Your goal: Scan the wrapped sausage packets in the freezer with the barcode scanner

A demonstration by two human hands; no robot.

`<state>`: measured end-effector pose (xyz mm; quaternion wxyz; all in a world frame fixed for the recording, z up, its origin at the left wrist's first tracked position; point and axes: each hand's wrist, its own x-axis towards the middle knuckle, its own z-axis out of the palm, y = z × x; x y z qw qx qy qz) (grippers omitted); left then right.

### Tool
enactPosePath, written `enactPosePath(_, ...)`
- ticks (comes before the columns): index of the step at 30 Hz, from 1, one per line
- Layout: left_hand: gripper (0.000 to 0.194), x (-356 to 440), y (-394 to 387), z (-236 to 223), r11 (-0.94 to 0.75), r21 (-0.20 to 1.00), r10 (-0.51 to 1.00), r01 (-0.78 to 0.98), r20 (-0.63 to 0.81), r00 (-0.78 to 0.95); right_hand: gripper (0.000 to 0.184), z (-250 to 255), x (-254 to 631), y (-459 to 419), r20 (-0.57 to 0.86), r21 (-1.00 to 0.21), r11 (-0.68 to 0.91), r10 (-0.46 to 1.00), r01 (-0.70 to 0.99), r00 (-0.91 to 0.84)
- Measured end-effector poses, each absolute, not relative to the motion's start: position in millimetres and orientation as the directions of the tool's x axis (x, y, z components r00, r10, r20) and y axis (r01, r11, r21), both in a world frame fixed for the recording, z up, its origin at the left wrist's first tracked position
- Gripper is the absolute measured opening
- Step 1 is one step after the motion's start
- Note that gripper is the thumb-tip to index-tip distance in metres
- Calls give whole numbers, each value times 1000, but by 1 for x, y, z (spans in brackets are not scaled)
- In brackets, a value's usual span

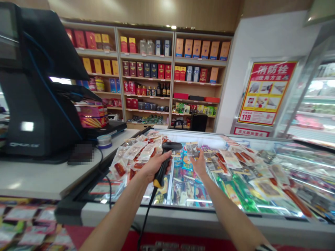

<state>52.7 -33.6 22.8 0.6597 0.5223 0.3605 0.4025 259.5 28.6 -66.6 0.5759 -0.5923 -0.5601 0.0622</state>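
Note:
My left hand (156,166) is wrapped around the grip of a black barcode scanner (172,146) with a yellow base, and its cord hangs down in front. The scanner head points right, toward a small clear packet (192,147). That packet is pinched between the thumb and fingers of my right hand (200,163); what it contains is too small to tell. Both hands are above a glass-topped freezer (180,206). To the left, vacuum-packed sausages (120,169) lie in a heap on the glass, and more sausage packs (243,155) are spread to the right.
A black checkout terminal (44,104) stands on the white counter (34,179) at left, beside a roll of tape (104,141). The scanner cord crosses the freezer's front edge. Shelves of boxed bottles (146,69) line the back wall. A red poster (267,92) hangs at right.

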Motion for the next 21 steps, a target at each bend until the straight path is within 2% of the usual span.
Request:
enactPosePath(4, 33, 52, -31, 21, 128, 977, 904, -169, -45, 425, 48, -66, 269, 31, 572, -690, 153, 713, 707, 404)
enactPosePath(8, 34, 47, -28, 18, 120, 982, 915, -146, -52, 399, 47, -60, 292, 33, 572, -532, -135, 670, 836, 472)
enactPosePath(12, 34, 41, -26, 17, 116, 986, 938, -121, -69, 339, 46, -54, 320, 30, 559, -394, -345, 646, 852, 520)
enactPosePath(17, 35, 33, -24, 18, 106, 986, 953, -131, -63, 298, 38, -53, 343, 25, 618, -273, -408, 620, 871, 484)
enactPosePath(21, 36, 26, -22, 18, 96, 986, 959, -138, -55, 277, 35, -49, 329, 28, 701, -243, -355, 579, 903, 417)
